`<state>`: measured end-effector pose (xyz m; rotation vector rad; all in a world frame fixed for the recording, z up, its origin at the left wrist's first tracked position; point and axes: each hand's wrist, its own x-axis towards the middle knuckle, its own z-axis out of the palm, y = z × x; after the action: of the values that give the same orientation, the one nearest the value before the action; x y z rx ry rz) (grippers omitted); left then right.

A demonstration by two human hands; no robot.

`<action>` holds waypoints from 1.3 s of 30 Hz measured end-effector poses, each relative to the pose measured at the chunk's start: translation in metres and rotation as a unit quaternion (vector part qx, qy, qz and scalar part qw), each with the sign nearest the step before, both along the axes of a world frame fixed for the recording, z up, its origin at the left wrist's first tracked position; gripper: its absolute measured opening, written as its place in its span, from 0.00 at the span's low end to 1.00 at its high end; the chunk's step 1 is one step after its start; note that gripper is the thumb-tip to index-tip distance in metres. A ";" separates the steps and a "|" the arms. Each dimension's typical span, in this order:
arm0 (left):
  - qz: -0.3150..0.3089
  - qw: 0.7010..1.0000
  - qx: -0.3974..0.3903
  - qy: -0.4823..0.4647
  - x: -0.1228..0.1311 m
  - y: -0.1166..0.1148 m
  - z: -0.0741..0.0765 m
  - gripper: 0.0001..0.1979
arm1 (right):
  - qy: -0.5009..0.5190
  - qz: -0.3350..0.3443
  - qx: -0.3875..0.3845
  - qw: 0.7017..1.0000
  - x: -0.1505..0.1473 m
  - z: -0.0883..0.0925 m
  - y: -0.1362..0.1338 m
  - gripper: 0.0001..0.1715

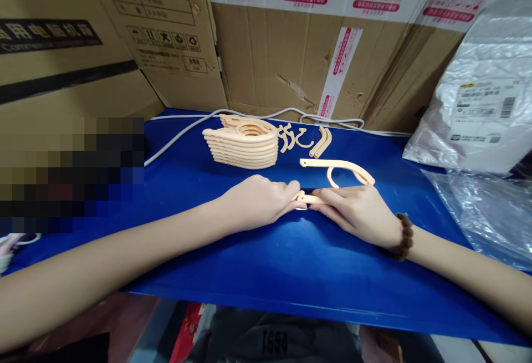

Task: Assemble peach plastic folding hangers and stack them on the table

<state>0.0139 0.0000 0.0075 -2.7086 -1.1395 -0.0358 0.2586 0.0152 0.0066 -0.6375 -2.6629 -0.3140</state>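
Blue covers the table from its near edge to the cardboard boxes along its far edge. Near the middle, the two hands meet over one small peach plastic piece. The left hand has its grip closed narrowly on the piece's left end, fingertips pinched. The right hand, with a brown bead bracelet at the wrist, presses its fingers along the rest of the piece, holding it against the table. Most of the piece is hidden under the fingers, so its shape cannot be told for sure; it may be a short bar.

Just beyond the right hand lies a peach hanger arm with a hook, flat on the table and apart from the hands. Farther on, toward the far edge, a few loose curved parts are scattered, and to their left stands a neat stack of folded peach hangers. A white cable runs along the far edge behind them. At the right edge sit a grey parcel bag and clear plastic wrap.

Judging by the layout, several units look finished in the stack, one is in hand, and a handful of loose parts remain.
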 end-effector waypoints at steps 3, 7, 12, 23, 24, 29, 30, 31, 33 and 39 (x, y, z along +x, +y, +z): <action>-0.028 0.998 0.056 0.006 -0.002 0.001 -0.003 0.18 | 0.002 -0.003 -0.002 1.000 0.000 0.000 0.000 0.25; -0.060 0.990 0.130 -0.009 -0.006 0.003 -0.011 0.18 | 0.002 -0.014 -0.025 1.000 -0.001 -0.001 0.000 0.29; -0.089 0.969 0.229 -0.036 -0.007 0.004 -0.016 0.22 | -0.018 -0.032 -0.093 0.995 0.001 -0.002 0.002 0.32; -0.119 0.958 0.250 -0.077 -0.006 -0.009 -0.003 0.23 | 0.008 -0.068 -0.199 0.978 0.005 0.002 0.016 0.31; -0.106 0.966 0.223 -0.083 -0.005 -0.011 0.000 0.24 | 0.006 -0.061 -0.202 0.978 0.006 0.002 0.015 0.30; 0.033 0.997 0.021 -0.063 0.000 -0.010 0.013 0.23 | -0.007 -0.016 -0.152 0.988 0.007 0.001 0.010 0.27; 0.056 0.997 -0.005 -0.055 0.001 -0.010 0.014 0.22 | -0.004 -0.008 -0.139 0.990 0.007 0.001 0.009 0.26; 0.071 0.996 -0.023 -0.051 0.002 -0.009 0.015 0.21 | 0.001 -0.002 -0.130 0.991 0.006 0.001 0.009 0.25; 0.083 0.994 -0.043 -0.050 0.004 -0.009 0.014 0.21 | 0.008 0.005 -0.117 0.993 0.006 0.001 0.008 0.22; 0.072 0.993 -0.070 -0.057 0.005 -0.013 0.009 0.22 | 0.019 0.016 -0.076 0.997 0.004 0.001 0.006 0.19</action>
<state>0.0193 -0.0128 0.0168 -2.7665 -1.4189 -0.0946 0.2623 0.0208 0.0072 -0.6391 -2.6743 -0.0909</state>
